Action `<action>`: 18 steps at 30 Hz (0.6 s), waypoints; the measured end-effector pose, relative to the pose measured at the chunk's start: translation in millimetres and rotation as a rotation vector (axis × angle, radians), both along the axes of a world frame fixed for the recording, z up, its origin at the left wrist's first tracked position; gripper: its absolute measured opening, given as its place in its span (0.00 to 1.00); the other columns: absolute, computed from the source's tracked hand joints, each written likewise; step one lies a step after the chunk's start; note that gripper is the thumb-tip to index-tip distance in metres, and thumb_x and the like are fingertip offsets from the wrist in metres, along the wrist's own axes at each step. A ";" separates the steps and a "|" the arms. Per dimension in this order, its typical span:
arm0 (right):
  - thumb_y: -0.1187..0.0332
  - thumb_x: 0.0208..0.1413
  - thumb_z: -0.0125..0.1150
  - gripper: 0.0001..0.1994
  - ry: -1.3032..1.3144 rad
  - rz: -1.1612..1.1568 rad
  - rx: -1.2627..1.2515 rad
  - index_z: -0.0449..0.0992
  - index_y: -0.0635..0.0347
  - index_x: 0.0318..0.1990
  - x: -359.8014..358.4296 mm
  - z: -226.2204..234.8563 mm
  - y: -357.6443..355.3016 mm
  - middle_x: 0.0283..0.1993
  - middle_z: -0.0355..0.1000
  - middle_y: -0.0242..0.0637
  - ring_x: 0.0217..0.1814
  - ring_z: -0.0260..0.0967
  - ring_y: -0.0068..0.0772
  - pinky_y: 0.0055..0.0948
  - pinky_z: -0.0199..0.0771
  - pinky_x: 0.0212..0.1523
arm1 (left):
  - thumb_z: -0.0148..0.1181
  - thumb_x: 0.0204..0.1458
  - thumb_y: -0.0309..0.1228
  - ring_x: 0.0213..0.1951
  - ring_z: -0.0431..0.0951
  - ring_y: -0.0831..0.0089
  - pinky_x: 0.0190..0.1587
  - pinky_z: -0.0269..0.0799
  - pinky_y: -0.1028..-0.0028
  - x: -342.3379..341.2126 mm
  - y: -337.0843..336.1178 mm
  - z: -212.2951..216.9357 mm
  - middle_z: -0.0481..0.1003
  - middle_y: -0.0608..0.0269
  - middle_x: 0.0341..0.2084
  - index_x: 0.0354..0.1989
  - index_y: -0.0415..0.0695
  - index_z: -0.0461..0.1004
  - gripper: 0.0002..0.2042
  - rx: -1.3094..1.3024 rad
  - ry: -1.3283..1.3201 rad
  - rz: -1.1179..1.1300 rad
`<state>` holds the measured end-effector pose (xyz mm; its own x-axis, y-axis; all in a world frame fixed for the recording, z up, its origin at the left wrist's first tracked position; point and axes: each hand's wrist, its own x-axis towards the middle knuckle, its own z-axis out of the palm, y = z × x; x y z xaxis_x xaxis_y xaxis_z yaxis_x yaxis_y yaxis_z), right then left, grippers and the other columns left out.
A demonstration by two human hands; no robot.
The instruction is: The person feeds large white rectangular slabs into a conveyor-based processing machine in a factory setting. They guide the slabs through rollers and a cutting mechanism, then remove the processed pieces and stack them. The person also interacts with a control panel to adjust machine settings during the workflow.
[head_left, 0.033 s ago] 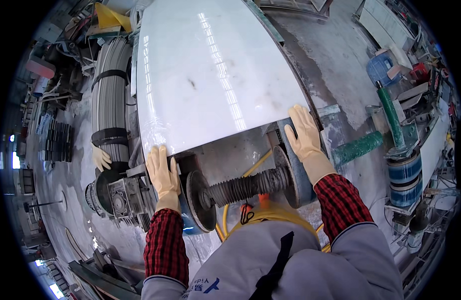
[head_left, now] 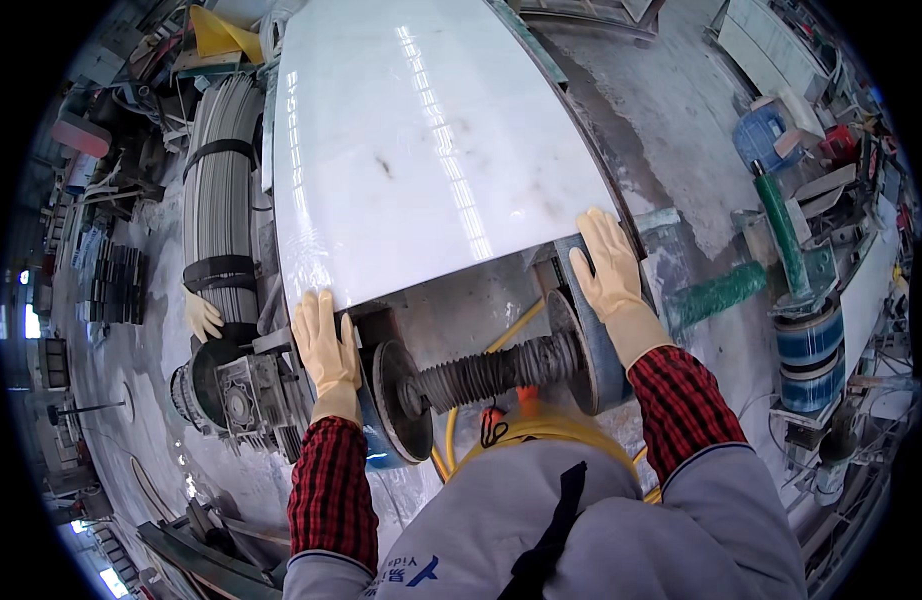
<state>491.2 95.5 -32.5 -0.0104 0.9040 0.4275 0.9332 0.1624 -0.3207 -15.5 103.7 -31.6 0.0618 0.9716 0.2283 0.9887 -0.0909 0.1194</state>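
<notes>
A large polished white stone slab (head_left: 431, 170) with faint grey-brown marks lies lengthwise in front of me, light streaks reflected on its surface. Cream rubber gloves cover both my hands. At the slab's near left corner, my left hand (head_left: 327, 345) has its fingers stretched forward, the tips at the edge. My right hand (head_left: 611, 285) lies with fingers extended by the near right corner, over a blue belt (head_left: 603, 375). Between my arms, below the slab's near edge, runs a ribbed roller shaft (head_left: 501, 372) with a wheel (head_left: 401, 400) toward its left end.
To the left stand a strapped grey pleated bundle (head_left: 221, 200), a cream glove (head_left: 202, 316) and a motor with gearbox (head_left: 241, 400). A green cylinder (head_left: 719, 293) juts out at right, near a green post (head_left: 781, 230) on a blue drum (head_left: 811, 360). A yellow hose (head_left: 516, 325) passes beneath the shaft.
</notes>
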 end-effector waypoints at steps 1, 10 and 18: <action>0.63 0.68 0.69 0.27 0.003 0.001 -0.005 0.77 0.63 0.71 -0.7 -0.2 1.9 0.77 0.74 0.56 0.78 0.68 0.65 0.55 0.70 0.80 | 0.61 0.76 0.34 0.83 0.60 0.37 0.86 0.53 0.46 0.7 0.2 0.7 0.64 0.41 0.83 0.82 0.47 0.68 0.27 -0.009 0.008 0.011; 0.64 0.66 0.69 0.27 0.002 -0.019 -0.042 0.77 0.63 0.71 -5.4 5.4 1.0 0.77 0.73 0.55 0.80 0.68 0.63 0.54 0.69 0.81 | 0.62 0.76 0.34 0.82 0.61 0.38 0.86 0.54 0.47 1.6 -1.7 0.0 0.65 0.42 0.82 0.82 0.48 0.68 0.28 0.014 0.017 0.015; 0.66 0.65 0.70 0.27 0.009 0.000 -0.005 0.77 0.62 0.70 -5.1 8.8 -4.7 0.76 0.74 0.55 0.78 0.69 0.62 0.53 0.71 0.80 | 0.63 0.75 0.33 0.82 0.62 0.39 0.86 0.54 0.48 4.3 -5.3 2.9 0.65 0.43 0.82 0.82 0.49 0.68 0.28 0.009 0.004 0.016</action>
